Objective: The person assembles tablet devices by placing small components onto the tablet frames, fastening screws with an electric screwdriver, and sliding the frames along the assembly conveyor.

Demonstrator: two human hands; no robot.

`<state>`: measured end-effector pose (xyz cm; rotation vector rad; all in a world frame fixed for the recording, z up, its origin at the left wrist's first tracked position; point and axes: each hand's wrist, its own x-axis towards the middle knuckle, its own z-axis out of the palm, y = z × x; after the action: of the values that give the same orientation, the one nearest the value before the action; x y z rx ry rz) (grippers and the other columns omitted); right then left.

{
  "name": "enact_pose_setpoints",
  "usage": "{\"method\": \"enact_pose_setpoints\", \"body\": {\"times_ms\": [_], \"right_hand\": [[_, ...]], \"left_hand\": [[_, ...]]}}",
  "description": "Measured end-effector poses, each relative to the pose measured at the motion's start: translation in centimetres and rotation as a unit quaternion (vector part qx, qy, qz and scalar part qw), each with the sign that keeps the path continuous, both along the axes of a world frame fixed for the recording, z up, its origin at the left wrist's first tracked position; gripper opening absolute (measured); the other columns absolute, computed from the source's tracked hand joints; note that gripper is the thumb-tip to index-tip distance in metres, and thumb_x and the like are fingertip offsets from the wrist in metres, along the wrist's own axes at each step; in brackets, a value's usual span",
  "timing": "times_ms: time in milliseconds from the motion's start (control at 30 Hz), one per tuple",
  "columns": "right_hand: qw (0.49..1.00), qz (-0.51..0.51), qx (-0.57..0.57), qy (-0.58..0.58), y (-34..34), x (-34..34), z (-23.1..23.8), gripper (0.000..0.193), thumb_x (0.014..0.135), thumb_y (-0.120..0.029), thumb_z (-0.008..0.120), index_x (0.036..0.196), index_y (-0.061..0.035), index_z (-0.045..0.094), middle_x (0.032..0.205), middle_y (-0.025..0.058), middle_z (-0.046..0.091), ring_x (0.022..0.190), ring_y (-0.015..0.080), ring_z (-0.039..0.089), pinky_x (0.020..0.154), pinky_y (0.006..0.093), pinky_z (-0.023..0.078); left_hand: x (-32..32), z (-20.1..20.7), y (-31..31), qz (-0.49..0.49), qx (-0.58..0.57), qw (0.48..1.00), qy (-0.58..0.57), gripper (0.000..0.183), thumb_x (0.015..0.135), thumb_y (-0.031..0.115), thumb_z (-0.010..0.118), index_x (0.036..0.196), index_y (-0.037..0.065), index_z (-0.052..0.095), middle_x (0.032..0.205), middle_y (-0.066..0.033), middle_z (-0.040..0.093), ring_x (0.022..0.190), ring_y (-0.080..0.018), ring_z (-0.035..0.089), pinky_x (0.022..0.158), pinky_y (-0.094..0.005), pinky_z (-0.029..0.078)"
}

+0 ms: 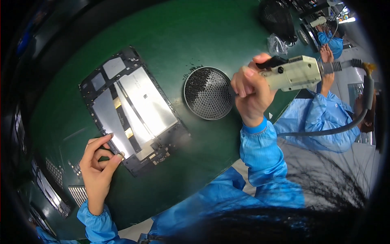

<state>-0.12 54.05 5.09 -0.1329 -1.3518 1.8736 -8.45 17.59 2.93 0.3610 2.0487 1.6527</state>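
Head view: a flat black tablet-like body with shiny silver plates [134,110] is laid on the dark green table [162,40], in from its near edge, toward the left. Its lower left side is touched by the left hand [97,162], thumb and finger apart; whether it is gripped cannot be told. A cream, gun-like power screwdriver with a grey cable [298,74] is wrapped tightly by the right hand [254,91]. Its nose is held by a round metal dish full of holes [213,101], partly filled with tiny black bits [198,81], near the table's right edge.
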Motion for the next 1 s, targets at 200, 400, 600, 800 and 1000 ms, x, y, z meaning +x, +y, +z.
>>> {"method": "enact_pose_setpoints", "body": {"times_ms": [200,400,600,800,1000], "right_hand": [[1.000,0.009,0.019,-0.012,0.0,-0.3,-0.7,0.027,0.088,0.005,0.065,0.114,0.0039,0.056,0.061,0.0029,0.048,0.045,0.0097,0.040,0.042,0.0279,0.036],[0.999,-0.012,0.030,-0.028,0.0,-0.4,-0.7,0.027,0.087,0.005,0.067,0.112,0.0038,0.057,0.062,0.0026,0.049,0.046,0.0097,0.040,0.043,0.0277,0.036],[0.994,-0.010,0.075,-0.076,-0.7,-0.7,-1.0,0.028,0.091,-0.003,0.063,0.118,-0.0006,0.056,0.062,-0.0001,0.040,0.044,0.0100,0.037,0.044,0.0285,0.033],[0.998,-0.003,0.068,-0.012,-0.4,0.1,0.8,0.040,0.095,-0.007,0.061,0.134,-0.0015,0.055,0.060,-0.0031,0.039,0.046,0.0083,0.037,0.044,0.0280,0.034],[0.963,0.262,0.008,0.070,-13.0,-2.9,3.0,0.045,0.097,-0.002,0.051,0.142,-0.0086,0.047,0.066,-0.0033,0.042,0.050,0.0082,0.040,0.047,0.0267,0.036]], "left_hand": [[-0.2,-1.1,-0.7,0.003,0.011,1.000,-0.011,0.049,0.084,-0.012,0.075,0.131,-0.005,0.063,0.118,-0.0094,0.051,0.088,-0.0080,0.061,0.076,-0.0168,0.060],[-0.3,-1.1,-0.7,-0.009,0.008,1.000,0.000,0.050,0.084,-0.012,0.075,0.132,-0.005,0.063,0.118,-0.0099,0.052,0.089,-0.0082,0.062,0.075,-0.0161,0.058],[0.2,-0.3,-0.8,0.004,0.000,1.000,-0.005,0.050,0.084,-0.012,0.075,0.131,-0.004,0.064,0.116,-0.0088,0.052,0.089,-0.0090,0.062,0.074,-0.0162,0.058],[-1.1,0.6,0.5,-0.016,0.023,0.999,-0.041,0.033,0.092,0.003,0.077,0.123,0.000,0.069,0.102,-0.0027,0.061,0.083,-0.0073,0.066,0.073,-0.0225,0.055],[-0.8,0.2,0.0,-0.003,0.050,0.999,-0.010,0.029,0.091,0.005,0.078,0.120,0.006,0.072,0.099,-0.0033,0.058,0.075,-0.0069,0.066,0.068,-0.0222,0.049]]}}
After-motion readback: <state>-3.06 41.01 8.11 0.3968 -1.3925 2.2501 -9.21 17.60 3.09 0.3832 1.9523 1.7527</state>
